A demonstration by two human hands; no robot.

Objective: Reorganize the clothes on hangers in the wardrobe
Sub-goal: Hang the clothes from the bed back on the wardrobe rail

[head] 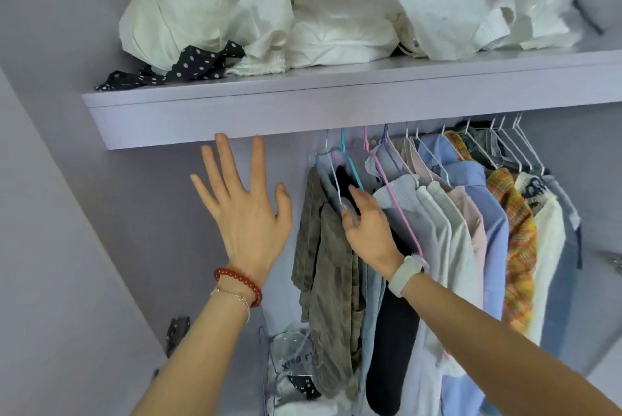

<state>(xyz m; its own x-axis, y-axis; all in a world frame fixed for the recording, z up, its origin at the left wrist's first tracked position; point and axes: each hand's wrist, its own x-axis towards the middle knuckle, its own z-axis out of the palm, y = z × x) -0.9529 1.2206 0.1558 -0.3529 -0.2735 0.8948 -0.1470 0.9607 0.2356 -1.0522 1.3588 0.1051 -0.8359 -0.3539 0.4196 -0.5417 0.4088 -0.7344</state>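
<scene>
Olive-grey cloth marks the start of the row: an olive garment [328,247] hangs at the left end of the clothes [454,213], which crowd the right part of the wardrobe rail under the shelf [303,116]. Next to it come a pale blue shirt [328,180] and a dark garment [390,331], then white, pink, blue and orange plaid pieces packed close together on wire hangers [377,160].

At the shoulder of the second hanger, the right hand [370,230] has its thumb and fingers curled round the pale blue shirt and the hanger wire beneath it; exactly how much wire it holds I cannot tell. Beside the olive garment the left hand [247,207] is raised with all fingers straight and fanned wide, touching nothing, its fingertips near the shelf's front edge.

The step in hand looks like shifting or lifting out that one hanger. To do it well, grip the hanger itself rather than cloth alone, raise the hook straight up before moving sideways, and let the free hand part the neighbours so the olive garment is not dragged along. The left stretch of rail offers room.

Above, crumpled white bundles [269,12] and a polka-dot cloth [188,65] sit on the shelf; a clear bag [292,358] lies below.
</scene>
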